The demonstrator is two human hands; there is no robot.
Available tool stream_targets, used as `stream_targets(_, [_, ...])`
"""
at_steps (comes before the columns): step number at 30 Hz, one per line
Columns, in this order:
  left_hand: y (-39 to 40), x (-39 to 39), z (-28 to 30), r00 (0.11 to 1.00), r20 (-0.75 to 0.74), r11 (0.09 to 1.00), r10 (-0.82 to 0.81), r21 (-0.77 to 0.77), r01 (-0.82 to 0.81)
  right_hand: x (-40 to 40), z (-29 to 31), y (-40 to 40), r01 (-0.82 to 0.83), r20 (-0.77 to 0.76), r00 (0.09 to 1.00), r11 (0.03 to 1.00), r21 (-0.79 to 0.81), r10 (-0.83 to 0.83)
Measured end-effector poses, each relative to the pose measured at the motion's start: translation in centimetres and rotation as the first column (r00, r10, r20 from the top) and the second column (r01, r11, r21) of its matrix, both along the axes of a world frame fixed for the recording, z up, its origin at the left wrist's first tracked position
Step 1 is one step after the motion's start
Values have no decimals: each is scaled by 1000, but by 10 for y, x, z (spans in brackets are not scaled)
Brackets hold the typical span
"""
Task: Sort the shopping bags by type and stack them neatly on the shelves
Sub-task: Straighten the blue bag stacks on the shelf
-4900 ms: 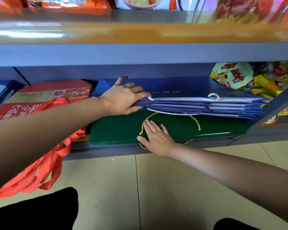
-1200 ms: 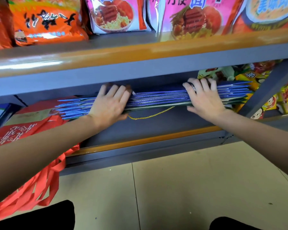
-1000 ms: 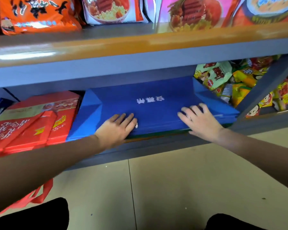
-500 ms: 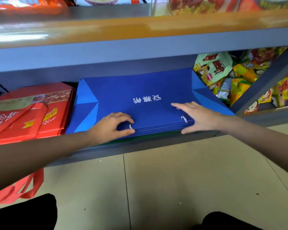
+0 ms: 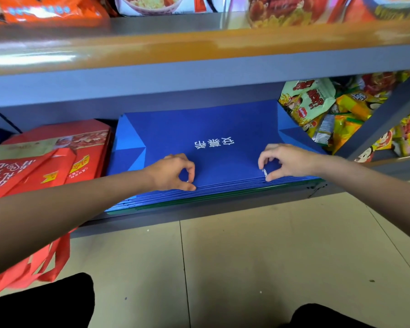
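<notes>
A stack of flat blue paper bags point(image 5: 211, 147) with white lettering lies on the bottom shelf point(image 5: 199, 211), on top of green bags whose edge point(image 5: 223, 197) shows at the front. My left hand point(image 5: 173, 172) pinches the front edge of the blue stack with curled thumb and fingers. My right hand point(image 5: 284, 162) does the same further right, its fingers pinching at a white cord handle point(image 5: 264, 172). To the left lies a stack of red bags point(image 5: 57, 157), with red handles point(image 5: 33, 268) hanging over the shelf edge to the floor.
Snack packets point(image 5: 329, 114) fill the shelf bay to the right, behind a slanted grey strut point(image 5: 384, 117). The upper shelf point(image 5: 199, 53) carries noodle packs. The floor point(image 5: 246, 256) is beige tile. My dark-clad knees point(image 5: 40, 304) sit at the bottom edge.
The blue stack was laid flat on the green bags. In the last half second both hands curled into pinches at its front edge.
</notes>
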State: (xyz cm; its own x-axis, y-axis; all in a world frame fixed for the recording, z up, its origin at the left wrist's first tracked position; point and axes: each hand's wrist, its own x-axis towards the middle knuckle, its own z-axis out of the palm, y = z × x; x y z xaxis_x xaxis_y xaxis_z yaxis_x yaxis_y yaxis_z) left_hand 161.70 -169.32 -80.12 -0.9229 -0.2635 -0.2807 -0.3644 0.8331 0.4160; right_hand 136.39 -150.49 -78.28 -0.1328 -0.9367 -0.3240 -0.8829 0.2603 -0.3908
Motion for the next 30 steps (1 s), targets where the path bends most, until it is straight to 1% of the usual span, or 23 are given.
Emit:
stream_targets(3, [8, -3, 4, 998, 16, 991, -63, -119, 64, 6, -1, 0, -83, -107, 991, 997, -4, 82])
stream_targets(5, [13, -5, 9, 993, 25, 968, -114, -221, 117, 8, 3, -1, -106, -134, 985, 994, -1, 105])
stream_targets(8, [12, -4, 16, 987, 26, 944, -156, -291, 156, 8, 10, 0, -122, -164, 979, 992, -22, 117])
stream_targets(11, [11, -1, 15, 970, 17, 865, -242, -450, 223, 12, 11, 3, -210, -334, 926, 975, -71, 175])
stream_targets(12, [12, 0, 11, 963, 23, 853, -268, -460, 248, 14, 9, 4, -224, -360, 915, 972, -73, 184])
stream_targets(13, [12, 0, 8, 961, 28, 871, -275, -416, 261, 14, 6, 5, -210, -338, 925, 976, -66, 176])
stream_targets(14, [11, 0, 6, 970, 19, 918, -243, -318, 237, 13, 3, 5, -170, -264, 953, 984, -52, 150])
stream_targets(15, [9, 0, 6, 985, 18, 969, -170, -180, 170, 12, 1, 4, -115, -169, 980, 993, -34, 108])
stream_targets(16, [7, -1, 6, 995, 23, 995, -96, -39, 97, 11, -1, 3, -65, -85, 994, 998, -20, 63])
stream_targets(17, [6, 0, 7, 999, 38, 997, -39, 62, 37, 11, -1, 1, -33, -50, 998, 999, -5, 33])
stream_targets(18, [7, -1, 8, 998, 60, 996, -20, 84, 15, 11, -3, -1, -19, -67, 998, 1000, 4, 19])
stream_targets(19, [11, -2, 9, 996, 80, 999, -29, 22, 27, 10, -4, -2, -17, -126, 992, 999, 30, 21])
stream_targets(20, [17, -5, 7, 990, 132, 993, -47, -97, 60, 9, -5, -1, -27, -198, 979, 997, 71, 40])
stream_targets(22, [38, -15, 4, 974, 225, 941, -32, -322, 105, 5, -8, 3, -49, -340, 935, 986, 159, 101])
stream_targets(24, [59, -29, -7, 969, 245, 871, 3, -477, 118, -4, -14, 14, -47, -445, 883, 972, 231, 149])
stream_targets(25, [66, -34, -15, 974, 225, 837, 18, -536, 109, -9, -18, 20, -33, -480, 863, 967, 253, 155])
stream_targets(27, [72, -37, -28, 983, 172, 796, 58, -603, 59, -15, -25, 29, -1, -507, 851, 966, 260, 138])
stream_targets(29, [69, -35, -34, 992, 107, 793, 73, -610, 7, -16, -32, 31, -5, -520, 846, 976, 220, 121])
stream_targets(30, [67, -34, -35, 992, 102, 790, 69, -613, 8, -16, -35, 29, -11, -526, 843, 980, 197, 116])
